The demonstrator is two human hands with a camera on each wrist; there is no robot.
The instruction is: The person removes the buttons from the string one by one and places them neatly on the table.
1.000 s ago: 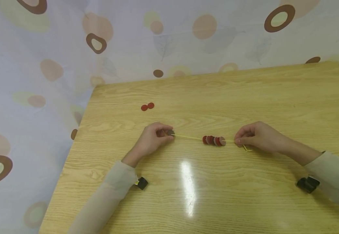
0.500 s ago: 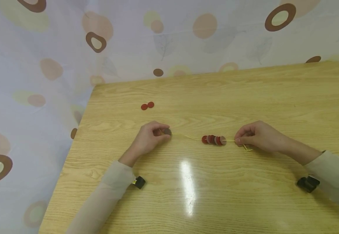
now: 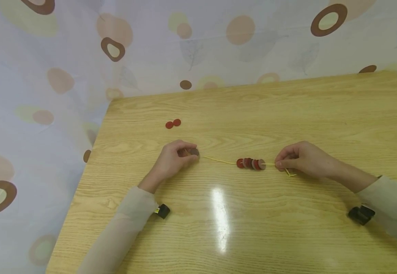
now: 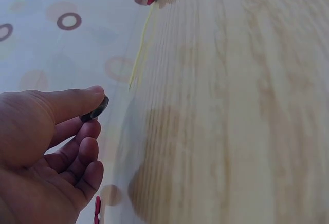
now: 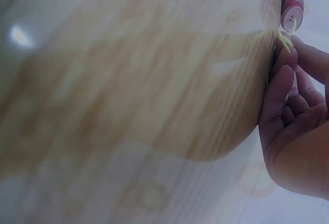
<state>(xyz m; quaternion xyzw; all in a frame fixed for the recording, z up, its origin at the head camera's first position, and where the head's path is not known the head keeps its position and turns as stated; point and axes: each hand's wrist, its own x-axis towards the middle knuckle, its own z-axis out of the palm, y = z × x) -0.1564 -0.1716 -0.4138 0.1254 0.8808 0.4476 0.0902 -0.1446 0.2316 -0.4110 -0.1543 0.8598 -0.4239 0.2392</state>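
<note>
While the left hand (image 3: 172,160) pinches a dark round button (image 3: 194,152) and the right hand (image 3: 302,160) yellow string (image 3: 219,160), a red-and-pink button row (image 3: 251,164) runs crosswise between.

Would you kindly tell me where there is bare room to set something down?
The table looks bare beyond the right hand, up to the patterned cloth, and nearer, between the sleeves. The strip between right hand and left hand is crowded by yellow string and threaded buttons; two red discs lie beyond the left.
</note>
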